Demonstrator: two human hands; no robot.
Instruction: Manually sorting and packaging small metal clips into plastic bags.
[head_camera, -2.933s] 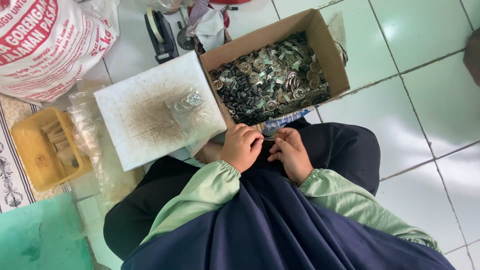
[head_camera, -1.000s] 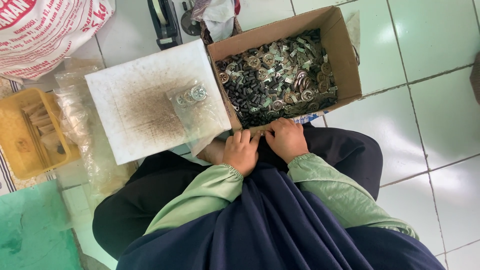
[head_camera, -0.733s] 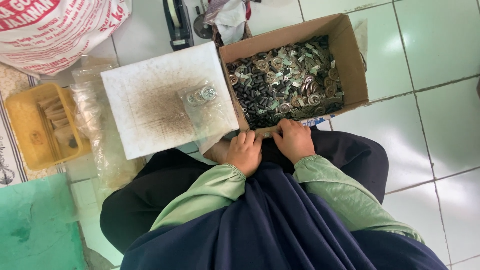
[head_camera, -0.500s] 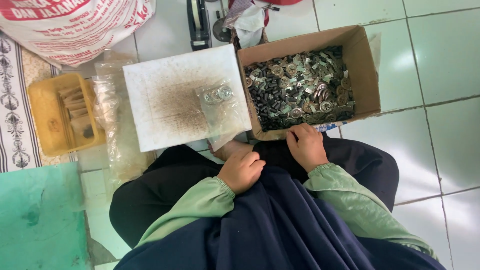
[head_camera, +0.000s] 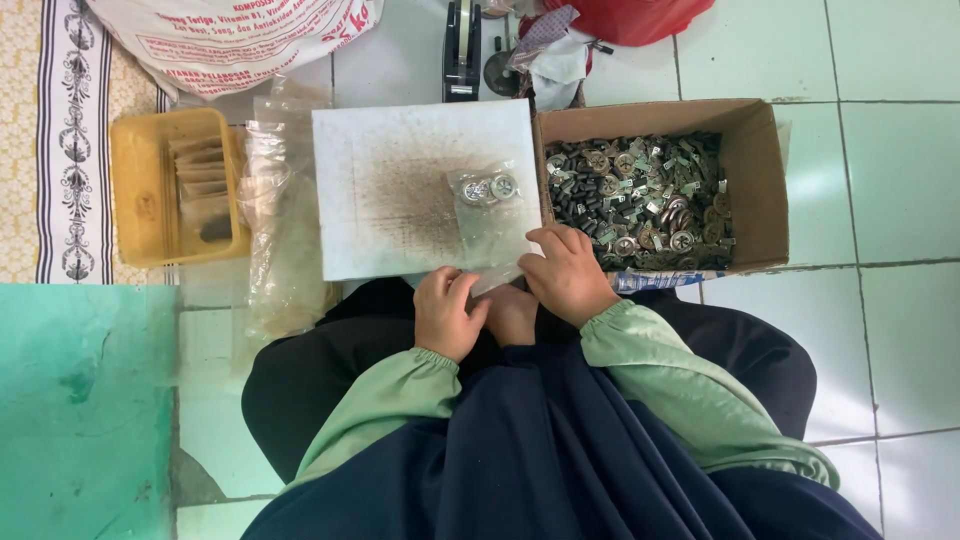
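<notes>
We pinch a clear plastic bag (head_camera: 492, 222) at the white board's (head_camera: 400, 190) near right corner, left hand (head_camera: 447, 312) and right hand (head_camera: 562, 272) both closed on its lower edge, beside the cardboard box (head_camera: 757, 180).

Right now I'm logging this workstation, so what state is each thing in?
Cardboard box: open, filled with small metal parts.
Small clear bag: lies on the white board, a few round parts inside, its near end held.
White board: flat, dark-stained at the middle.
Yellow tray: upright, packets inside.
Left hand: fingers curled on the bag's edge.
Right hand: gripping the bag's edge.
</notes>
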